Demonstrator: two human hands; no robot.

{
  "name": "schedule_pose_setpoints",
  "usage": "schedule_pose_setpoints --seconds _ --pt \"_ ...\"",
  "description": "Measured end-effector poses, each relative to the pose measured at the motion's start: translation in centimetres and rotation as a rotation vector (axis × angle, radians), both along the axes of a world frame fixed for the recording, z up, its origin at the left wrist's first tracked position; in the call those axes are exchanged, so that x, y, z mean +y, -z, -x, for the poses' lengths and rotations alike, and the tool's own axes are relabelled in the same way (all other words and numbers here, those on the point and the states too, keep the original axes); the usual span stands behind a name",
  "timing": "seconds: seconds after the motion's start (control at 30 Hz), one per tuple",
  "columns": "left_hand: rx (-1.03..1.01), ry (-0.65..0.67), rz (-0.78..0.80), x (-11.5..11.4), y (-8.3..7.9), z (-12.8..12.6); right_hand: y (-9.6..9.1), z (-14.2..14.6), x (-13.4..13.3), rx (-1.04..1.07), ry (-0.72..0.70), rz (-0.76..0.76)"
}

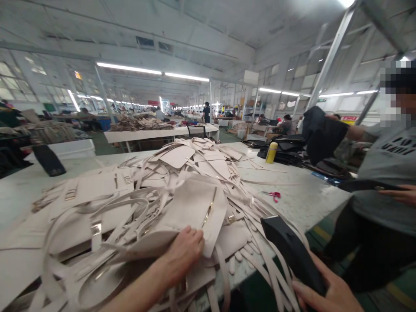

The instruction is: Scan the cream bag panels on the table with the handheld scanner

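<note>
My left hand (187, 248) is closed over the near edge of a beige bag panel (191, 203), which has a slanted gold-toned zip (209, 207). Its fingertips press on the panel below the zip. In my right hand (328, 286), at the lower right, is a black handheld tool (292, 251) with a wide, flat-ended nose that points up and left, over a bundle of beige straps (269, 273). The tool's exact kind is unclear. Around both hands lies a heap of beige bag parts (177, 156) with straps and gold-toned buckles (96, 228).
Pink-handled scissors (275, 196) and a yellow bottle (271, 153) rest on the pale table (292, 208). A dark upright object (48, 160) stands at left. At right, a co-worker (386, 151) holds up black material (320, 134) beside a black pile (282, 149).
</note>
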State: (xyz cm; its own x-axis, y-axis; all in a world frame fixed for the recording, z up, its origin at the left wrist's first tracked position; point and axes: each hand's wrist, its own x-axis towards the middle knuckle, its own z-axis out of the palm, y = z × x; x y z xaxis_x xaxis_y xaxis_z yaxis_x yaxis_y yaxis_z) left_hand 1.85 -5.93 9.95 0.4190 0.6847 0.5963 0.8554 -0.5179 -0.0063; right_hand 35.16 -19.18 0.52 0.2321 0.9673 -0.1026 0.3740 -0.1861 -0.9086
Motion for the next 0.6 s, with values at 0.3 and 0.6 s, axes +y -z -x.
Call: schedule_pose_setpoints --seconds 0.3,0.6 --pt "0.213 0.008 0.177 -7.0 14.4 1.3 -0.8 4.3 1.3 0.118 -0.353 -0.011" --pt "0.160 -0.048 0.176 -8.6 17.7 2.8 -0.9 14.0 4.6 0.114 -0.634 0.005"
